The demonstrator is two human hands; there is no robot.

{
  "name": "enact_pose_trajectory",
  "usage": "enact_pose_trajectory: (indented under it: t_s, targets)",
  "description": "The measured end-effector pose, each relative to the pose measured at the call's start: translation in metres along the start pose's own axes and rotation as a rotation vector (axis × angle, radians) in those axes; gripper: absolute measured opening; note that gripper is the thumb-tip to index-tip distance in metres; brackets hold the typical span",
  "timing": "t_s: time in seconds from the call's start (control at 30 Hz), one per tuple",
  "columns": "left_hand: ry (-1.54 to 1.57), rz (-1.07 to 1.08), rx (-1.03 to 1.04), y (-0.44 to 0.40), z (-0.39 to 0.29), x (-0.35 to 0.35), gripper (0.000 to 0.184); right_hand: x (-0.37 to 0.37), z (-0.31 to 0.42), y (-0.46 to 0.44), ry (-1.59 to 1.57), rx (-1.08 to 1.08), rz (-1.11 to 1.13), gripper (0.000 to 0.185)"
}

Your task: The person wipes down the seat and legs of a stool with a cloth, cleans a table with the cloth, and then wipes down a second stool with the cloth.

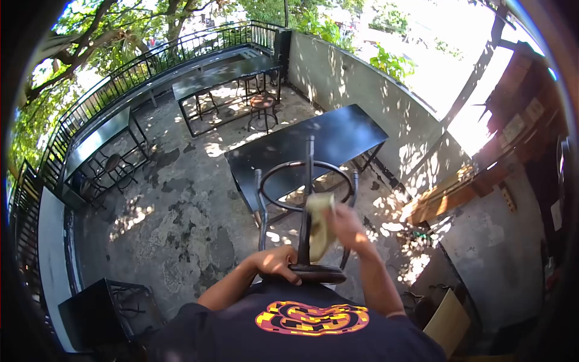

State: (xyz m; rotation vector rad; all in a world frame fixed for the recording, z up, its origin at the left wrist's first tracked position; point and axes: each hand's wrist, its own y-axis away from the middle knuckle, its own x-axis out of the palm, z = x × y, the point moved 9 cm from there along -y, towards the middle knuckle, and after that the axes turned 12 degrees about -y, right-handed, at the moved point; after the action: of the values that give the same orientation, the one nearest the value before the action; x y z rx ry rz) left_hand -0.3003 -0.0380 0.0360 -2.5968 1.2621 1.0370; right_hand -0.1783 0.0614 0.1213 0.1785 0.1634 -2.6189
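Observation:
A dark round stool is held upside down in front of my chest, its legs pointing up and a ring brace point(263, 192) joining them. My left hand point(277, 263) grips the edge of the stool seat point(316, 274), thumb over the rim. In my right hand point(348, 228) is a pale yellowish cloth point(321, 238), pressed around the nearest stool leg point(305, 235) below the ring. The right fingers are slightly blurred and partly hidden by the cloth.
A long black table point(313, 148) stands just beyond the stool. Farther back are another table point(226, 78) and a wooden-topped stool point(262, 102). A table point(99, 142) lines the railing at left; a black table point(90, 314) is at lower left. A concrete wall point(368, 84) borders the right.

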Motion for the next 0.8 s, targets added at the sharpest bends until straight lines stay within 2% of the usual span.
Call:
enact_pose_trajectory:
  t_s: [0.03,0.1,0.13,0.2,0.27,0.33,0.37,0.4,0.43,0.5,0.6,0.67,0.73,0.77,0.8]
  targets:
    - [0.064,-0.002,0.049,-0.005,0.0,0.007,0.043,-0.011,0.011,-0.024,0.09,0.101,-0.148,0.045]
    - [0.195,-0.011,0.147,-0.018,0.005,0.019,0.055,-0.038,0.004,-0.066,0.172,0.111,-0.334,0.052]
    - [0.13,0.044,0.092,-0.016,-0.003,0.012,0.053,-0.039,0.006,-0.067,0.187,0.11,-0.361,0.052]
    - [0.183,0.04,0.107,-0.014,-0.005,0.011,0.053,-0.039,0.016,-0.071,0.222,0.098,-0.413,0.053]
    - [0.228,0.012,0.103,-0.012,0.0,0.009,0.048,-0.007,0.0,-0.055,0.264,0.245,-0.201,0.044]
    - [0.265,-0.032,0.077,-0.003,0.013,0.01,0.038,0.037,-0.027,-0.026,0.346,0.034,0.033,0.025]
    - [0.198,-0.034,0.074,-0.001,0.018,0.014,0.038,0.044,-0.041,-0.009,0.313,-0.192,-0.01,0.025]
    - [0.13,-0.04,0.071,0.001,0.024,0.017,0.037,0.049,-0.024,0.007,0.256,0.076,0.094,0.028]
    - [0.063,-0.046,0.067,0.002,0.027,0.018,0.037,0.05,-0.025,0.014,0.129,0.146,0.19,0.03]
    - [0.125,-0.118,0.12,0.004,0.03,0.017,0.039,0.046,-0.033,0.036,-0.143,0.295,0.375,0.035]
    - [0.22,-0.167,0.091,0.0,0.05,0.023,0.044,0.028,-0.052,0.035,-0.042,0.436,0.476,0.042]
    - [0.264,-0.183,0.064,0.003,0.028,0.007,0.051,0.004,-0.017,-0.009,0.01,0.169,0.276,0.048]
    - [0.226,-0.085,0.038,0.005,0.007,-0.003,0.05,-0.026,-0.016,-0.052,0.012,0.261,-0.053,0.051]
    - [0.208,-0.037,0.024,0.004,0.002,-0.002,0.05,-0.036,-0.044,-0.08,-0.159,0.152,-0.065,0.051]
    - [0.198,-0.031,0.047,0.001,0.001,0.001,0.049,-0.029,-0.041,-0.09,-0.219,0.187,-0.04,0.051]
